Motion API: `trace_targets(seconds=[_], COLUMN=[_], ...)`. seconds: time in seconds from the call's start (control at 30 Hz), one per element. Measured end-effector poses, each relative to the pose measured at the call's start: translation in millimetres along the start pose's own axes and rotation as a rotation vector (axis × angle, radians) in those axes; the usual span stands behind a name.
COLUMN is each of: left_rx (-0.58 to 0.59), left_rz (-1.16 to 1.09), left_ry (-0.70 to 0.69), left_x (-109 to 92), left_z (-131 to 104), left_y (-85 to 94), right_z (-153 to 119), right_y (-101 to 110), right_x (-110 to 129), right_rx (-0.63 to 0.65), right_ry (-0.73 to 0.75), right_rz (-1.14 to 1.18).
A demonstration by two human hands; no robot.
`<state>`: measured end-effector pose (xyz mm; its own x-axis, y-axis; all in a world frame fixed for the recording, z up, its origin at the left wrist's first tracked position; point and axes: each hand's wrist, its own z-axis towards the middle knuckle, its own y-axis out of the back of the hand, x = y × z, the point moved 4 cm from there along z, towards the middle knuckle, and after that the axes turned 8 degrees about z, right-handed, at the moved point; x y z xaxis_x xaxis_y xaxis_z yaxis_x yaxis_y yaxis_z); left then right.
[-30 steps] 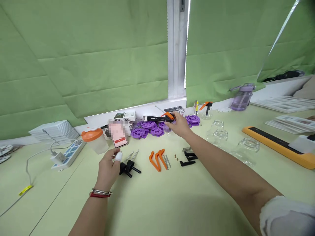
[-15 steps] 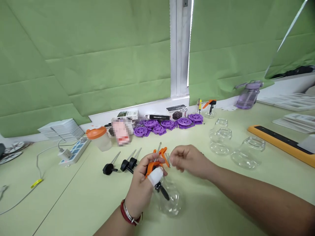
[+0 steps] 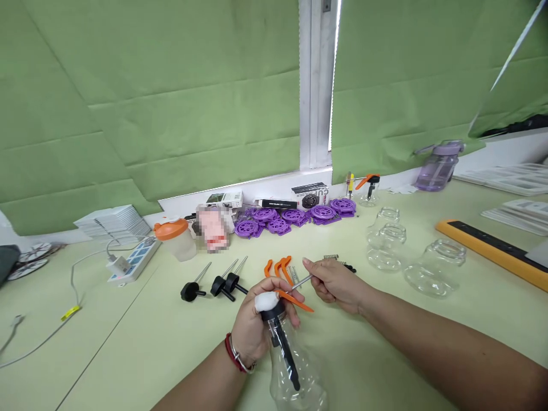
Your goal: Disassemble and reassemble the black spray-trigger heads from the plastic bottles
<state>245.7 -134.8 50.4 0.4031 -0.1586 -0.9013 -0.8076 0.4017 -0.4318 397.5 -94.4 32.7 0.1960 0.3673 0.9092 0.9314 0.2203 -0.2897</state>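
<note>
My left hand (image 3: 252,325) is closed around the neck of a clear bottle (image 3: 295,382), its thumb wrapped in white. The bottle tilts toward me, with a black cap (image 3: 274,311) on top and a black stem inside. An orange lever (image 3: 302,302) sticks out to the right from the cap, by my left fingers. Between thumb and fingers, my right hand (image 3: 336,283) pinches the end of a thin metal rod (image 3: 299,283) that runs to the cap. Where the rod meets the cap is hidden by my left fingers.
Behind my hands lie several orange levers (image 3: 282,268), long springs (image 3: 295,277) and short springs (image 3: 330,257). Black caps with metal rods (image 3: 222,287) lie left. Clear bottles (image 3: 436,268) stand right, near an orange-edged tool (image 3: 492,251). Purple parts (image 3: 278,222) line the back.
My right hand has taken hold of the metal rod. The rod, upright before, now slants to the right. My left hand has turned the bottle, and the orange lever now points right.
</note>
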Motion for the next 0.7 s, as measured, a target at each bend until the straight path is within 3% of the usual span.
trace_targets(seconds=[0.23, 0.4, 0.53, 0.7], left_rx=[-0.03, -0.031, -0.041, -0.02], left_rz=[-0.088, -0.125, -0.107, -0.105], left_ry=[0.037, 0.037, 0.013, 0.064], left_x=[3.2, 5.3, 3.0, 6.2], left_z=[5.3, 8.2, 9.2, 9.5], left_y=[11.6, 18.0, 21.0, 21.4], right_z=[-0.3, 5.8, 5.7, 9.4], right_y=[-0.8, 9.5, 8.4, 11.1], right_x=[11.5, 3.9, 8.0, 1.9], right_rx=[0.014, -0.042, 0.048, 0.033], right_ry=[0.308, 0.139, 0.207, 0.096], right_rz=[-0.001, -0.031, 0.007, -0.014])
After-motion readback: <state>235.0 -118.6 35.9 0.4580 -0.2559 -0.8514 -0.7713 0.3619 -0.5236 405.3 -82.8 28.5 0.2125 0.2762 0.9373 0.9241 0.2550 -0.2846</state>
